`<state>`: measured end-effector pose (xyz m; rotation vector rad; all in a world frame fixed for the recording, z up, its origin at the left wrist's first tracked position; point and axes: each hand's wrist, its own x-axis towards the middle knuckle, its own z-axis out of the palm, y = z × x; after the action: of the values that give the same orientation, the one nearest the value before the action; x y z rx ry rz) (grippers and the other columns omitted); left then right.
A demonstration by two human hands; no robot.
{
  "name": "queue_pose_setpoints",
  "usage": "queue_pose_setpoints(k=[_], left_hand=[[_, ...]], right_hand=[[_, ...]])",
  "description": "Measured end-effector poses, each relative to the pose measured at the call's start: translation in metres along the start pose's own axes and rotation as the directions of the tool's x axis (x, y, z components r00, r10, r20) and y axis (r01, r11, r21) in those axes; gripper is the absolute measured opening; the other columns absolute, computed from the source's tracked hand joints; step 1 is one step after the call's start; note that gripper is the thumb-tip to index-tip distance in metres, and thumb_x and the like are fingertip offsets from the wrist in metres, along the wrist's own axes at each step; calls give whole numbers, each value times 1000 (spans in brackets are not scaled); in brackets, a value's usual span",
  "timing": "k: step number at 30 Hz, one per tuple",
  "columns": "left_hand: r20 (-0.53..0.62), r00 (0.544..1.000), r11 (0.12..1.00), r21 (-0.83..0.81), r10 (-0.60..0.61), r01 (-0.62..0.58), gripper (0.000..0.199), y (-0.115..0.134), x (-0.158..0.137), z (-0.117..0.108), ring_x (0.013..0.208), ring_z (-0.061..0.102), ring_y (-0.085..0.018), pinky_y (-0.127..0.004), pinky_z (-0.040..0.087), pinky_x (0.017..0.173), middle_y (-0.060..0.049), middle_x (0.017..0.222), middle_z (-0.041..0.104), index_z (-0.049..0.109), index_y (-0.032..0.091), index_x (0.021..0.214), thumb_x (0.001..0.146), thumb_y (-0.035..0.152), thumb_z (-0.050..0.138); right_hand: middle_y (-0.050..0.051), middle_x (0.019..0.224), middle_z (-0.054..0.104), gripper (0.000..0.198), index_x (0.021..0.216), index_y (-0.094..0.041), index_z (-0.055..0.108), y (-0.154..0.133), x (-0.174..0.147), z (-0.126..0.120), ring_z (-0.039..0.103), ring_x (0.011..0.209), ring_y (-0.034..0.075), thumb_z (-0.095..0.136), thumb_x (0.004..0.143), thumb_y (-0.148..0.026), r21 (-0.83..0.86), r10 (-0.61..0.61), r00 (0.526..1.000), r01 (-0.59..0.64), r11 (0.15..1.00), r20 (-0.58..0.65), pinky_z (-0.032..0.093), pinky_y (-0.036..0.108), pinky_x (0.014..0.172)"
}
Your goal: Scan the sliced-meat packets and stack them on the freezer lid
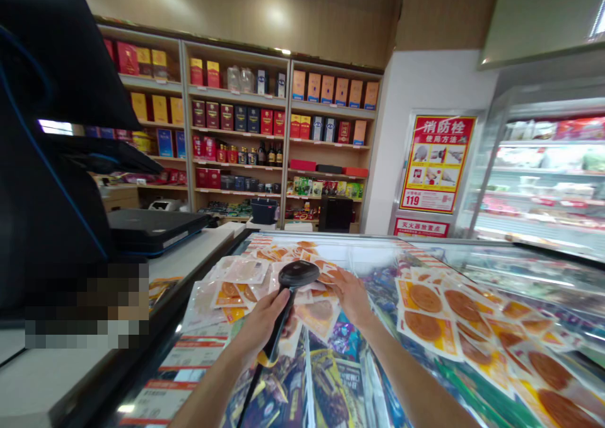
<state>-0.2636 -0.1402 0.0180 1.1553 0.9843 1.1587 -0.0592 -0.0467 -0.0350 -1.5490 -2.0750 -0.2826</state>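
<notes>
Head view: left hand [263, 319] wraps the corded barcode scanner [299, 273] above flat food packets [321, 316] piled on the glass-topped freezer [368, 237], right hand [352, 297] at the pile, can't tell if pinching; I'd hold 1 packet flat, square to the scanner.

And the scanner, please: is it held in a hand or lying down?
Held: the left hand grips the scanner by its handle, with its dark head over the packets.

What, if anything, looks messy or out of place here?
The flat packets lie in loose, overlapping heaps at odd angles across the glass top, untidy beside the orderly shelves behind. I see no obvious spill or damage.
</notes>
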Motion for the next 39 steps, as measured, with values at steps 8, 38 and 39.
queue_pose_setpoints(k=[8,38,39], left_hand=[[68,997,999,-27,35,-33,35,0,-4,1,45,45,-8,-20,34,45,3,52,50,48,15,65,67,50,51],[273,962,990,-137,-3,42,34,0,-22,19,46,46,-9,-21,34,44,-1,57,52,56,13,74,73,46,47],[267,964,989,-144,2,37,34,0,-23,19,45,46,-8,-20,34,44,-1,57,52,56,13,76,73,45,47]], right_hand=[[4,54,60,34,65,-17,59,45,-6,-20,55,55,17,32,78,-34,377,342,921,-255,890,-184,41,27,56],[-1,59,63,15,70,-19,53,34,-10,-16,59,59,17,52,60,-29,955,667,700,-290,-63,256,48,28,55],[-1,59,62,15,70,-19,53,34,-10,-16,59,58,17,52,60,-30,955,663,707,-292,-46,248,48,28,55]])
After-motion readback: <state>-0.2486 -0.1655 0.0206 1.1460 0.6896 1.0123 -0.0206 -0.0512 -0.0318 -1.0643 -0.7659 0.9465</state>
